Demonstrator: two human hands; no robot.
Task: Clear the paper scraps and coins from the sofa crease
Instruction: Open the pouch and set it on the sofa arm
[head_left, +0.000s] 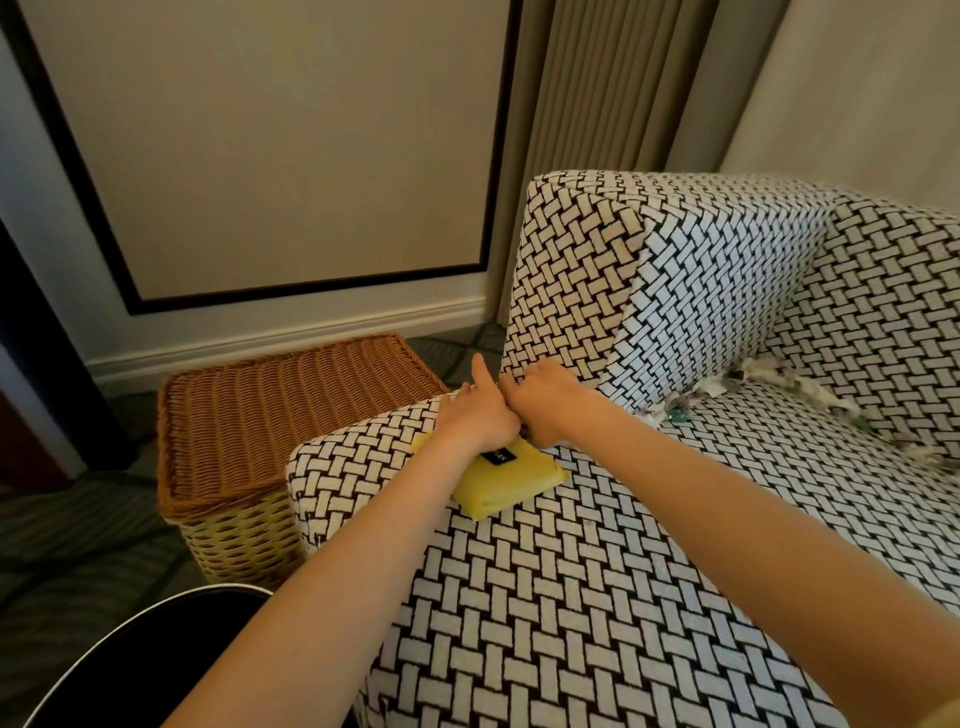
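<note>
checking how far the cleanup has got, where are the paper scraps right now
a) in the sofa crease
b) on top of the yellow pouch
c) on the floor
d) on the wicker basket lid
a: the paper scraps lie bunched along the sofa crease, not yet cleared.
</note>
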